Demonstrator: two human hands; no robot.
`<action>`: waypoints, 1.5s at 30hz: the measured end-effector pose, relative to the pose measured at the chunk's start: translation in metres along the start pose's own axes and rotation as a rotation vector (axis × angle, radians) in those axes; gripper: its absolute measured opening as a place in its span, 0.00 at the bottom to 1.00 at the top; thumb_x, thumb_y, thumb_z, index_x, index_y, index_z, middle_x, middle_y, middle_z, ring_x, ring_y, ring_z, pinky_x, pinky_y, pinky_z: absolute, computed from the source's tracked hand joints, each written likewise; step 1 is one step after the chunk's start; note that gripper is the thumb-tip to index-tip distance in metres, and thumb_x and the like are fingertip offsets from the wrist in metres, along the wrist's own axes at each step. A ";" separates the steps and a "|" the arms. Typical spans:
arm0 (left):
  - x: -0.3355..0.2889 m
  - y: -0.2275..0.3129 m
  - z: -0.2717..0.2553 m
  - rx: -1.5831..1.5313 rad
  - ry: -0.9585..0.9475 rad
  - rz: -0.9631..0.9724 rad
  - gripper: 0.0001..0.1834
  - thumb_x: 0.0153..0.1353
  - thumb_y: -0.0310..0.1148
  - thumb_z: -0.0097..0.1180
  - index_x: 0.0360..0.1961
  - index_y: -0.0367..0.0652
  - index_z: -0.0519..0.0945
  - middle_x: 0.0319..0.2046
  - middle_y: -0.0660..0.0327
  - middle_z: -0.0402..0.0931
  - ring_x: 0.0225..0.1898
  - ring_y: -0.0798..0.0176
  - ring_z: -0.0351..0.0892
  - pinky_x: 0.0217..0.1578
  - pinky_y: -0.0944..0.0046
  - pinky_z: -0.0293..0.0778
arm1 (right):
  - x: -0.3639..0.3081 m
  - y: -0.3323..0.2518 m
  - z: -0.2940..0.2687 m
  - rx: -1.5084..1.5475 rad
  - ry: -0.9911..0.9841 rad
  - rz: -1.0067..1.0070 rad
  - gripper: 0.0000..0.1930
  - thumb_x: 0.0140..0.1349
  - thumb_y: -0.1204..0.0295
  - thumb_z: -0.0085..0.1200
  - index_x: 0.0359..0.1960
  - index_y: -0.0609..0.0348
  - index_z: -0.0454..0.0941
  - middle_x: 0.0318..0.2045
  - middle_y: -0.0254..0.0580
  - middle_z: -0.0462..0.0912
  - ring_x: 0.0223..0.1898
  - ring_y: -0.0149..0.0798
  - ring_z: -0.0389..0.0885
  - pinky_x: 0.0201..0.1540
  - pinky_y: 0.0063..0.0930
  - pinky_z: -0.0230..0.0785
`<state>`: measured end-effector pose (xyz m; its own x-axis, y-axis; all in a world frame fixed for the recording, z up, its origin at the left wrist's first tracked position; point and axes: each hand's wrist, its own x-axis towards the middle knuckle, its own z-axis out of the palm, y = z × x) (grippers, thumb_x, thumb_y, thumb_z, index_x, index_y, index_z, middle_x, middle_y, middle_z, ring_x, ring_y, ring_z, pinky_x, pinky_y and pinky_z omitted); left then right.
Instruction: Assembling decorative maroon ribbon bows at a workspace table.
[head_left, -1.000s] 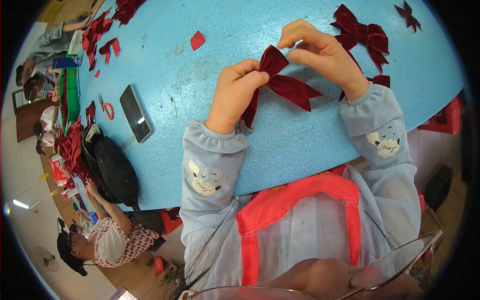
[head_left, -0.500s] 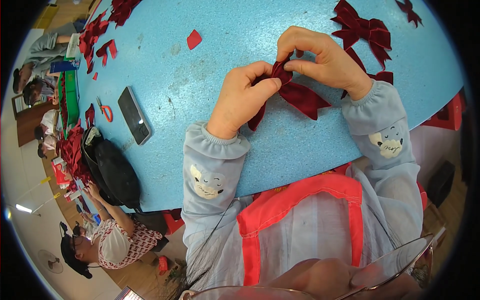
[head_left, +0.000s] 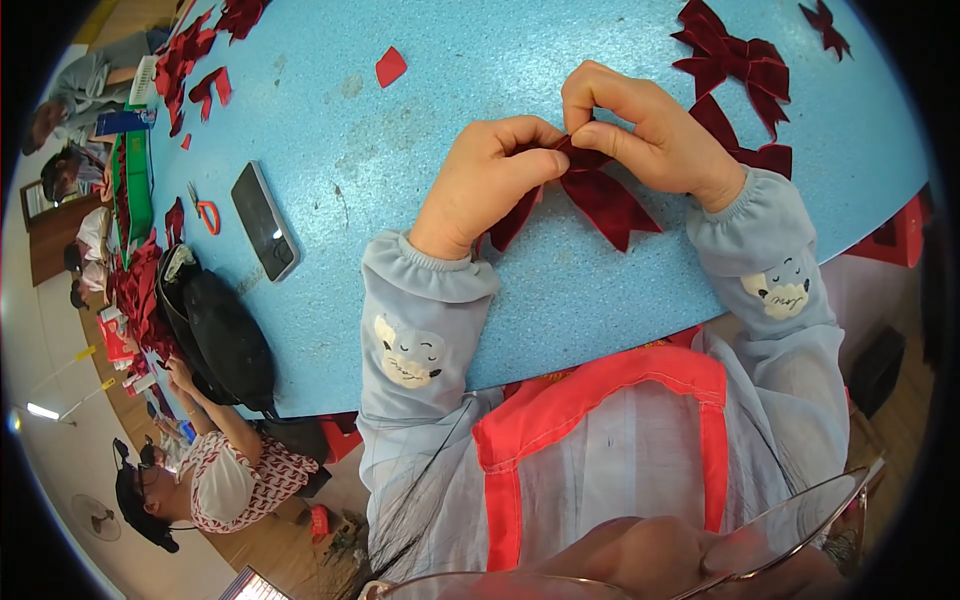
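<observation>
Between my hands is a dark red velvet ribbon bow, its two notched tails hanging toward me just over the blue table. My left hand pinches the bow on its left side, thumb and forefinger closed on the velvet. At the bow's upper middle my right hand pinches with thumb and forefinger, the tips meeting there. Fingers cover most of the knot and loops. Right of my right hand lie a finished-looking red bow and a piece of the same ribbon.
At left lie a phone, orange-handled scissors and a black bag. Red ribbon pieces heap at the far left, near a green tray. A small red scrap lies beyond my hands. Another person works at the left edge.
My right hand has turned and come slightly nearer, its fingertips now closed at the bow's top. The loop seen upright between my fingers earlier is now lower and mostly covered.
</observation>
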<state>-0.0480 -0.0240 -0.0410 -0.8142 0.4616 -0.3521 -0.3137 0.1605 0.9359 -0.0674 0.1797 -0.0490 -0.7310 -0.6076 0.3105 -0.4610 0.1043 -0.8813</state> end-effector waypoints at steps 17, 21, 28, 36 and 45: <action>0.003 -0.006 0.009 0.287 0.063 0.150 0.11 0.49 0.32 0.58 0.32 0.35 0.82 0.21 0.61 0.77 0.24 0.71 0.73 0.26 0.70 0.69 | -0.001 -0.005 -0.019 -0.049 -0.287 0.320 0.10 0.51 0.70 0.62 0.29 0.62 0.74 0.22 0.31 0.72 0.29 0.28 0.70 0.34 0.22 0.63; 0.000 0.001 0.008 0.282 0.051 0.207 0.10 0.49 0.30 0.58 0.32 0.35 0.81 0.22 0.62 0.77 0.24 0.72 0.72 0.25 0.70 0.68 | -0.001 -0.001 -0.018 0.287 -0.283 0.406 0.09 0.54 0.68 0.59 0.28 0.60 0.73 0.22 0.26 0.70 0.27 0.22 0.65 0.30 0.18 0.59; -0.007 0.009 0.004 0.198 0.034 0.216 0.08 0.51 0.29 0.58 0.31 0.35 0.81 0.24 0.63 0.75 0.24 0.72 0.70 0.24 0.70 0.66 | -0.002 -0.002 -0.008 0.526 -0.174 0.382 0.11 0.56 0.64 0.56 0.26 0.56 0.69 0.23 0.22 0.66 0.26 0.19 0.59 0.28 0.15 0.52; 0.000 0.003 0.001 0.169 0.002 0.424 0.08 0.52 0.27 0.59 0.33 0.35 0.81 0.25 0.63 0.75 0.24 0.73 0.71 0.24 0.71 0.66 | -0.002 0.002 -0.006 0.654 -0.123 0.340 0.10 0.57 0.65 0.54 0.28 0.57 0.70 0.24 0.23 0.67 0.27 0.19 0.61 0.30 0.14 0.53; 0.007 -0.013 0.018 -0.222 0.323 0.342 0.10 0.56 0.28 0.59 0.39 0.35 0.80 0.30 0.60 0.79 0.27 0.73 0.76 0.28 0.74 0.71 | 0.002 -0.004 -0.010 0.384 0.362 0.346 0.12 0.58 0.72 0.52 0.43 0.61 0.75 0.34 0.28 0.78 0.36 0.22 0.74 0.41 0.17 0.66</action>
<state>-0.0405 -0.0072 -0.0553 -0.9865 0.1571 -0.0463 -0.0713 -0.1576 0.9849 -0.0725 0.1859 -0.0417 -0.9605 -0.2771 0.0259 -0.0028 -0.0837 -0.9965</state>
